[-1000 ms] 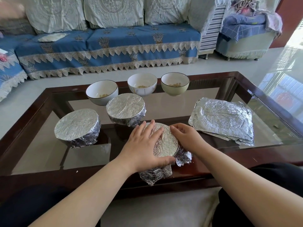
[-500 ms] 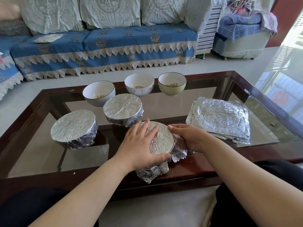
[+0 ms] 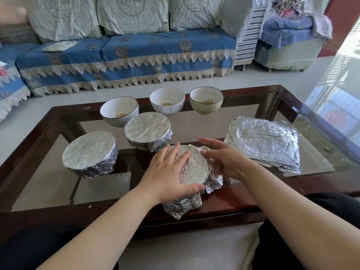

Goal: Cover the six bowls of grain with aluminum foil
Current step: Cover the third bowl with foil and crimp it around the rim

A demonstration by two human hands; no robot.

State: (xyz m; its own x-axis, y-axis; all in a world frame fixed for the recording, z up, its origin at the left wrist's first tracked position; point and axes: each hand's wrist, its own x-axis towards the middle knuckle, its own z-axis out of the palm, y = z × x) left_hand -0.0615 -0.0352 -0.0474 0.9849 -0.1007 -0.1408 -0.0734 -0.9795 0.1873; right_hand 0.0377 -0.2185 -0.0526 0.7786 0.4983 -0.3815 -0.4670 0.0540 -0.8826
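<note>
The left hand [image 3: 167, 172] lies flat on the foil top of the nearest bowl [image 3: 194, 168], fingers straight and spread, thumb along the near rim; its grip is open, pressing rather than clutching. The right hand [image 3: 224, 156] sits at the bowl's right side with fingers loosely spread and slightly bent; the palm seems to touch the foil hanging down that side, though the contact is hard to make out, and it clasps nothing. Loose crumpled foil flaps [image 3: 183, 207] hang off the near edge of this bowl, not yet pressed in.

This bowl stands near the front edge of the glass-topped desk [image 3: 48, 182]. Just beyond it is a second foil-covered bowl [image 3: 148, 131], and to the left a third covered bowl [image 3: 89, 152], both wrapped snugly. Behind them, in a row along the far side, three uncovered bowls hold a little grain: a white one [image 3: 118, 112], another white one [image 3: 167, 101], and a pale green one [image 3: 206, 100].

To the right of the hands a stack of foil sheets [image 3: 265, 143] lies flat on the glass. Beyond the desk stands a blue sofa [image 3: 126, 55] with lace trim.
</note>
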